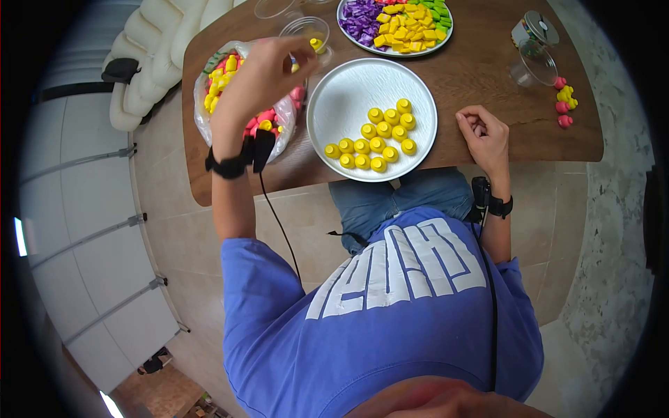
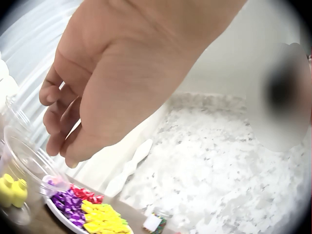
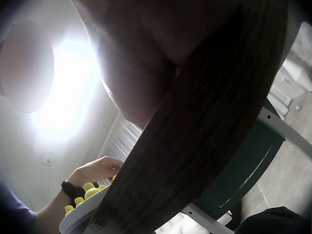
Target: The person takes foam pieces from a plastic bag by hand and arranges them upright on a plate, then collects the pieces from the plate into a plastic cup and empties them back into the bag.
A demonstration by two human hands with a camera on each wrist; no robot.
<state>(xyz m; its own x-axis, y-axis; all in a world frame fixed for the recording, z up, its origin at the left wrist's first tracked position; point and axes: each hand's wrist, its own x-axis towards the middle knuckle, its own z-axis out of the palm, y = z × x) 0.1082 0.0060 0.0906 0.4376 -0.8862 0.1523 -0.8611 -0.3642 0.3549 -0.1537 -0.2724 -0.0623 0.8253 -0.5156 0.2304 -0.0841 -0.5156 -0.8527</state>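
Observation:
My left hand (image 1: 268,76) hovers beside a clear plastic cup (image 1: 305,29), its fingers loosely bent; nothing shows between thumb and fingertips in the left wrist view. Small yellow bottle-shaped pieces (image 2: 18,193) sit in that cup. Below the hand lies an open clear plastic bag (image 1: 284,136) full of pink and yellow pieces (image 1: 221,80). On the round white plate (image 1: 341,97) stand several of the yellow bottle-shaped pieces (image 1: 377,144) in rows. Right of the plate, my right hand (image 1: 486,137) rests near the table's front edge, fingers loosely curled and holding nothing visible.
A plate of purple, yellow, green and red wrapped pieces (image 1: 408,31) stands at the back of the wooden table (image 1: 481,76). To the right are a lidded jar (image 1: 536,29), a clear cup (image 1: 533,66) and a few pink and yellow pieces (image 1: 564,102). Another clear cup (image 1: 274,7) stands back left.

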